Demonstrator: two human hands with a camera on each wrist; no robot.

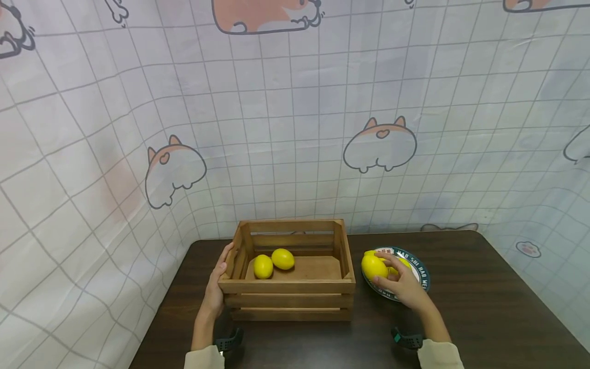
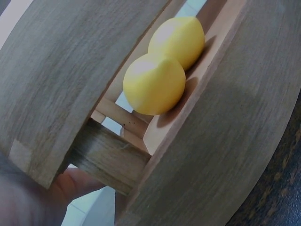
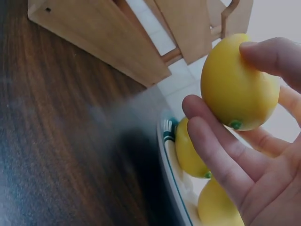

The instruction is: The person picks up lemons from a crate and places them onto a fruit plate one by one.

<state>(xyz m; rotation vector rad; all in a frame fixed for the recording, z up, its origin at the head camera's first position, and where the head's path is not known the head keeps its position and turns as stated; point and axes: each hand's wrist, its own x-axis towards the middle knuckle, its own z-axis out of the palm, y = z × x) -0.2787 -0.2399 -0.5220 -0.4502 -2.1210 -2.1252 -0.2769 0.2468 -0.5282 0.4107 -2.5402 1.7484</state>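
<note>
In the head view my right hand holds a yellow lemon over the left side of a plate. The right wrist view shows the thumb and fingers around this lemon, its green tip turned down. More lemons lie on the plate beneath, partly hidden by the hand. My left hand rests along the outer left side of a slatted wooden crate, fingers extended against it. Inside the crate, two lemons sit side by side toward the left, also visible through the slats in the left wrist view.
Crate and plate stand on a dark wooden table, the plate to the crate's right. A white grid-patterned curtain with cartoon animals hangs behind the table and along its sides. Dark bands circle both wrists.
</note>
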